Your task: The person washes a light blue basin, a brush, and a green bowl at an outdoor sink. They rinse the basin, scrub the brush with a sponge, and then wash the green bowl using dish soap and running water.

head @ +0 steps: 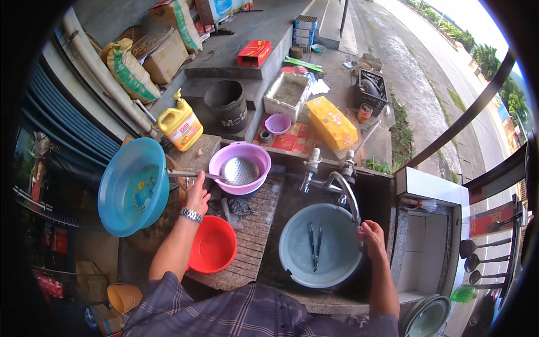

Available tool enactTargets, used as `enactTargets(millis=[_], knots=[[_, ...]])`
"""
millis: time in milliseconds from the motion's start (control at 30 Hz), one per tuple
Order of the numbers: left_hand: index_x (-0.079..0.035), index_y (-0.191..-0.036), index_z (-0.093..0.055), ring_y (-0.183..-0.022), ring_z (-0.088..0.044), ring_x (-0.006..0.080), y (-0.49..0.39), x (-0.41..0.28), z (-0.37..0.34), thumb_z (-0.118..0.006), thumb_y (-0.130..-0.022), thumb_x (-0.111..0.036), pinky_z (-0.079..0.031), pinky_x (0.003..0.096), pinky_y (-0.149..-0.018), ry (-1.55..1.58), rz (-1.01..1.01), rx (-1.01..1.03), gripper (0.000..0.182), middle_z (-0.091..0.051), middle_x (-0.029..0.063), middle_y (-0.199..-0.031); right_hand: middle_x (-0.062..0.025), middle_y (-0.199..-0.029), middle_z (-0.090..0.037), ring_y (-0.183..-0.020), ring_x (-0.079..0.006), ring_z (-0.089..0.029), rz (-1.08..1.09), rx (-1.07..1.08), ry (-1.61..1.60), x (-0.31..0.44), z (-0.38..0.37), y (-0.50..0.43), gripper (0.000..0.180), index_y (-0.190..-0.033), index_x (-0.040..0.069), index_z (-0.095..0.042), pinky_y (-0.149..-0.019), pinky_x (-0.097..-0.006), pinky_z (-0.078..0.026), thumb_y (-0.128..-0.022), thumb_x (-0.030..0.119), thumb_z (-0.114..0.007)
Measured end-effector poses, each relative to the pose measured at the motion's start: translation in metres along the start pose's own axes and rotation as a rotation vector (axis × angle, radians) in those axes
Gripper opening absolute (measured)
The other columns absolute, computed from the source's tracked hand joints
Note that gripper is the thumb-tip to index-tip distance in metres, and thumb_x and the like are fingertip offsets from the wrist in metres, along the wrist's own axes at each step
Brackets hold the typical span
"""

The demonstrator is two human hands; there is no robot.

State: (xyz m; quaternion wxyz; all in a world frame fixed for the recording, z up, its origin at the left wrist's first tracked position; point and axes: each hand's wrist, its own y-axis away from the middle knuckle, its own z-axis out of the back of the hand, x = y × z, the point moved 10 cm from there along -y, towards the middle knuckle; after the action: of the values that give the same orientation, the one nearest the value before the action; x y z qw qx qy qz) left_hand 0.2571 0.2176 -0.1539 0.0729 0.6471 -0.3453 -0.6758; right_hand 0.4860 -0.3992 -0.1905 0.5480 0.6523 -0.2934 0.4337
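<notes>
My left hand [197, 197], with a metal watch at the wrist, touches the handle of a perforated metal skimmer [241, 170]. The skimmer's bowl lies in a purple plastic basin [266, 162]; whether my fingers close round the handle is unclear. At the right, my right hand [372, 238] holds the rim of a grey-blue plastic basin [294, 252] in the dark sink [273, 269]. A pair of dark tongs [314, 246] lies inside that basin. The curved chrome faucet [343, 185] reaches over its rim, close to my right fingers.
Left of the sink are a red plastic basin [214, 246], a dark scouring pad [240, 206] and a tilted blue basin [130, 185]. A yellow detergent jug [181, 126] stands behind. Ladles [473, 259] hang at the right. Beyond are a black bucket [227, 107] and a foam box [269, 101].
</notes>
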Motion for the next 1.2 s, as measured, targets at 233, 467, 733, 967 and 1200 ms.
enactTargets(millis=[233,467,733,967,1200], knots=[[-0.012,-0.106,-0.054,-0.085,-0.047,0.0163,-0.063,-0.019,-0.004,-0.078,-0.076,-0.06,-0.043,0.0446,-0.091,-0.141,-0.146,0.14,0.062,-0.047,0.0006,-0.085,-0.0082,-0.097,-0.066,-0.083,-0.0138,-0.065,0.078,-0.325,-0.079,-0.022,0.007,0.184,0.035,-0.123,-0.001,-0.057,-0.074,-0.0281,-0.056,-0.094,0.016,-0.066],[0.003,-0.132,-0.054,-0.114,-0.06,0.0255,-0.109,-0.075,-0.033,-0.056,-0.097,-0.039,-0.055,0.0378,-0.091,-0.357,-0.42,0.138,0.055,-0.061,0.015,-0.127,-0.0135,-0.108,-0.058,-0.098,-0.0336,-0.061,0.422,-0.525,0.701,-0.035,-0.033,0.299,0.033,-0.114,0.003,-0.06,-0.084,-0.0425,-0.052,-0.084,0.014,-0.071],[0.003,-0.121,-0.058,-0.1,-0.065,0.0338,0.058,-0.154,-0.133,-0.046,-0.105,-0.019,-0.053,0.0353,-0.085,-1.154,-1.689,0.24,0.03,-0.066,0.0205,-0.112,-0.0138,-0.136,-0.046,-0.133,-0.0361,-0.037,0.337,-0.881,1.164,-0.058,0.024,0.403,0.048,-0.117,0.009,-0.063,-0.109,-0.0549,-0.029,-0.075,0.028,-0.078],[0.004,-0.12,-0.057,-0.095,-0.065,0.0343,0.261,-0.207,-0.149,-0.045,-0.106,-0.019,-0.053,0.0362,-0.083,-0.971,-2.226,0.268,0.03,-0.063,0.0201,-0.115,-0.0105,-0.159,-0.024,-0.144,-0.0431,-0.02,0.075,-0.857,1.272,-0.134,0.092,0.422,0.073,-0.141,0.021,-0.052,-0.111,-0.0684,-0.02,-0.08,0.057,-0.069],[-0.005,-0.112,-0.061,-0.059,-0.051,0.0026,0.43,-0.266,-0.17,-0.045,-0.106,-0.032,-0.029,0.0186,-0.04,-0.589,-1.53,0.664,0.032,-0.056,-0.0011,-0.07,-0.009,-0.158,-0.025,-0.143,-0.0402,-0.021,0.21,-0.87,1.293,-0.143,0.093,0.42,0.07,-0.135,0.021,-0.057,-0.11,-0.0649,-0.023,-0.077,0.057,-0.072]])
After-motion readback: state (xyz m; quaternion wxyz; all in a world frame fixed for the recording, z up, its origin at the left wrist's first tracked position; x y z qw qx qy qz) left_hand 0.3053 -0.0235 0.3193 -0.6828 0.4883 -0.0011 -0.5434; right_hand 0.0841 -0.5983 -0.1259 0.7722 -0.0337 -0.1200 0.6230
